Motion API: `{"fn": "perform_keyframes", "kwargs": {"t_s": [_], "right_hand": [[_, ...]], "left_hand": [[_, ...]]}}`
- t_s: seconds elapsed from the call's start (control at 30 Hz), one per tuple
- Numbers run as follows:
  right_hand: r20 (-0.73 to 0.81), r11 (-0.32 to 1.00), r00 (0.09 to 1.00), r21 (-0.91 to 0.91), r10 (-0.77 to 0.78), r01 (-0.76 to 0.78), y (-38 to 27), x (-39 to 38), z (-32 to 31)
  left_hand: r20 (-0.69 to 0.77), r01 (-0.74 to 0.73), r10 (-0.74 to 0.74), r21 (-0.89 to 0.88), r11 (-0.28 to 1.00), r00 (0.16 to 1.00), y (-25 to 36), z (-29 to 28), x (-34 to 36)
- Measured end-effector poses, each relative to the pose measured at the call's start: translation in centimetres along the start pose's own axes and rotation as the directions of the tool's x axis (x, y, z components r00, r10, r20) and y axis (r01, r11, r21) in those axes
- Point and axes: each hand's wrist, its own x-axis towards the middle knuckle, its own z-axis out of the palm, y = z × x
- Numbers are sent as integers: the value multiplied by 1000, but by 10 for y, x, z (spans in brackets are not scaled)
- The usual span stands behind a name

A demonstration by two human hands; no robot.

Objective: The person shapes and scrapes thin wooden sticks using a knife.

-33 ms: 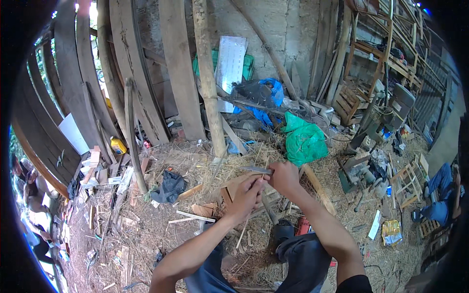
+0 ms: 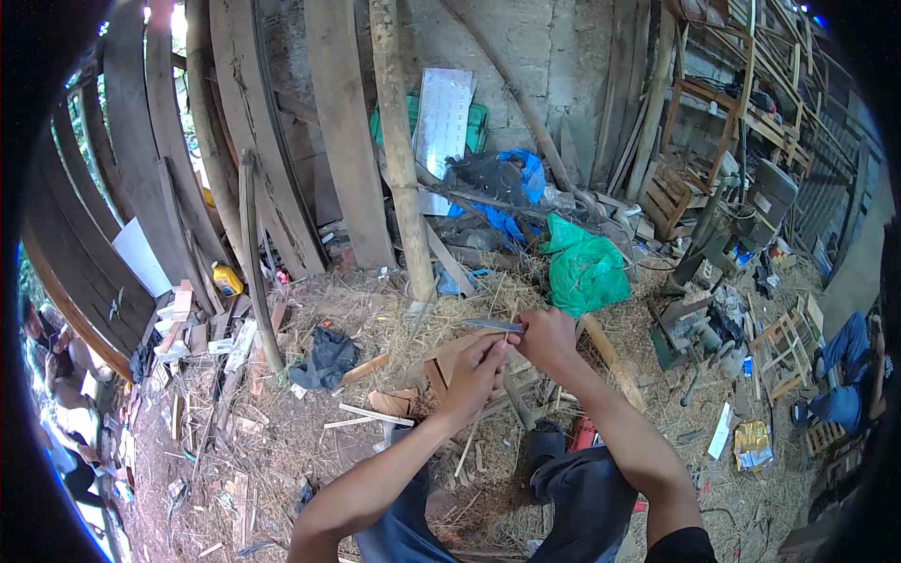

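Note:
Near the centre, my right hand [image 2: 546,342] is closed on a knife, whose thin metal blade [image 2: 488,325] points left above my left hand [image 2: 477,380]. That hand pinches a thin pale stick [image 2: 465,448], which runs down between my arms, and its fingertips are close beside the blade. Below my hands are pieces of wood [image 2: 441,366] on the straw-strewn ground, and my knees in dark trousers [image 2: 587,493] show at the lower edge.
A wooden post [image 2: 399,188] stands ahead, with a green sack [image 2: 587,267] to its right. A metal machine [image 2: 760,211], wooden frames [image 2: 779,357] and a seated person [image 2: 840,385] are at right. Plank walling [image 2: 141,169], a yellow jug [image 2: 227,279] and another person [image 2: 52,347] are at left.

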Motion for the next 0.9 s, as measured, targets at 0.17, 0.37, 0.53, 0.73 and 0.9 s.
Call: {"fn": "perform_keyframes", "kwargs": {"t_s": [0.17,0.37,0.53,0.73,0.9], "right_hand": [[-69,985,993,-138,93,-102,24,8,10],[80,962,983,-232,166,-143,46,16,10],[-36,811,841,-246,539,-531,104,-7,-6],[69,974,971,0,227,-228,24,-1,-5],[116,983,992,-169,-56,75,4,-3,16]], "left_hand": [[10,70,-70,28,997,998,-5,6,-8],[-11,92,-91,88,992,996,3,-7,-16],[16,66,-71,233,970,997,3,-10,-22],[-74,30,-8,296,955,997,-6,-24,-2],[-67,-176,268,598,782,961,-28,-28,11]]}}
